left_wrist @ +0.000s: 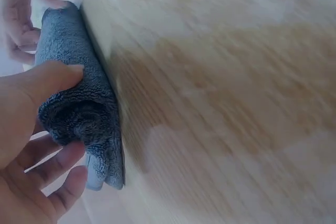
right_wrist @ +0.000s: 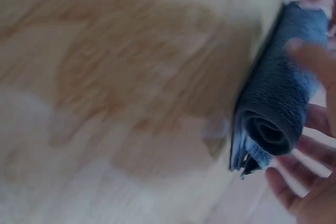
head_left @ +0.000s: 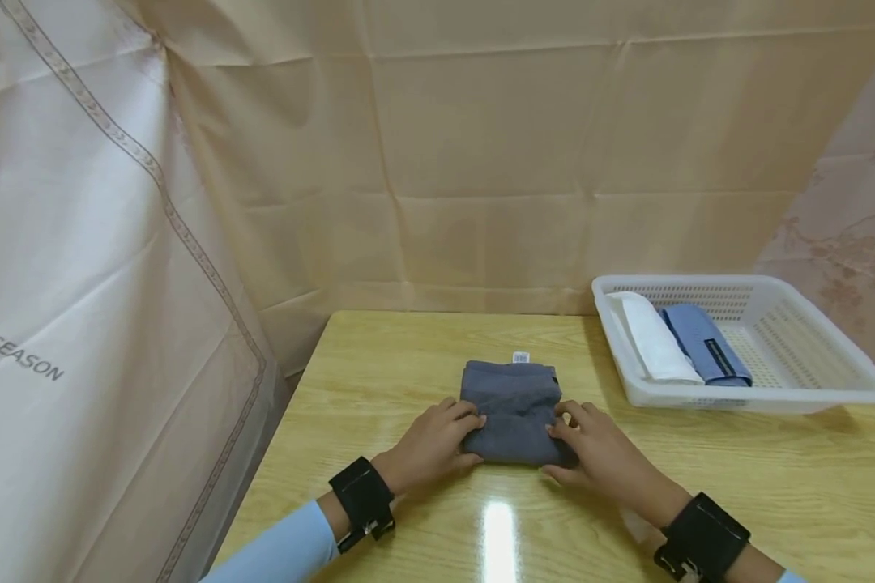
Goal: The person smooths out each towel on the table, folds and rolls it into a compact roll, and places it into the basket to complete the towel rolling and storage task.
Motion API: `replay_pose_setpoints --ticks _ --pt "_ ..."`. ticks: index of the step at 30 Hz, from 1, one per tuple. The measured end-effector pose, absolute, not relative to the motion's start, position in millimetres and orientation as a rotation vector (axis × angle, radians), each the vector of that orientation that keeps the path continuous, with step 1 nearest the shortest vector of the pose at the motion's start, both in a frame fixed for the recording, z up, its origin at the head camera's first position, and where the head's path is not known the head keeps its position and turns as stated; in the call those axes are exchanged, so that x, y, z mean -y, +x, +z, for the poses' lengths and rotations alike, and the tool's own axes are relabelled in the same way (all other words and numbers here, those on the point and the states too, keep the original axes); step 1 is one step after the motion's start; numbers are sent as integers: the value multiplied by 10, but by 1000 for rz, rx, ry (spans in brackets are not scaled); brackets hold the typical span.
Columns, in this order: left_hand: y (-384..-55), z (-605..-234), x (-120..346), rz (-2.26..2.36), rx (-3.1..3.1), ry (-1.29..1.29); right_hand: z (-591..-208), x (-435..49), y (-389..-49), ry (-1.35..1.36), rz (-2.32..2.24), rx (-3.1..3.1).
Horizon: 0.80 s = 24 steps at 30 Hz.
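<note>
A dark grey towel lies on the wooden table, its near part rolled up and its far part flat, with a small white tag at the far edge. My left hand holds the roll's left end between thumb and fingers. At the right end, my right hand grips the roll likewise. In the left wrist view the rolled towel shows its fuzzy end beside my thumb. The right wrist view shows the spiral end of the towel roll with flat layers beneath it.
On the table's right side stands a white plastic basket. Inside, a white folded towel and a blue folded towel with a dark label lie side by side. A beige cloth hangs behind the table, and a pale cloth hangs at the left.
</note>
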State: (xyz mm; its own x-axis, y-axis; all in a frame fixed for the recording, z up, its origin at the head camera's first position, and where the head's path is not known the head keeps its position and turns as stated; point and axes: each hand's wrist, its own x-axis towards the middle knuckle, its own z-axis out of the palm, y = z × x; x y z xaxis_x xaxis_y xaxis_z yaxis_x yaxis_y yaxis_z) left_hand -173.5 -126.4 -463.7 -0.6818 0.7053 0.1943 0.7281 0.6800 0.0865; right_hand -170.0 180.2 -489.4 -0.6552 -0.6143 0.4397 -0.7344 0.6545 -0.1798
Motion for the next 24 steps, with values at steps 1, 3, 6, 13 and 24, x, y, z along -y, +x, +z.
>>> replay_pose_setpoints --ticks 1,3,6,13,24 --pt "-1740 -4629 1267 -232 2753 -1175 -4899 -1799 -1700 1093 469 2507" --pt "-1747 -4613 1273 -259 2781 -1177 -4905 -1799 -1700 1121 468 2499" --pt "-1764 -4617 1292 -376 2850 -1187 -4903 -1811 -1711 1101 570 2613" --pt "-1771 -4631 1348 -974 2984 -1127 -4847 -1855 -1792 972 1152 2894" --pt "-1760 -4667 1249 -535 2711 -1173 -4837 -1761 -1899 833 1243 2826"
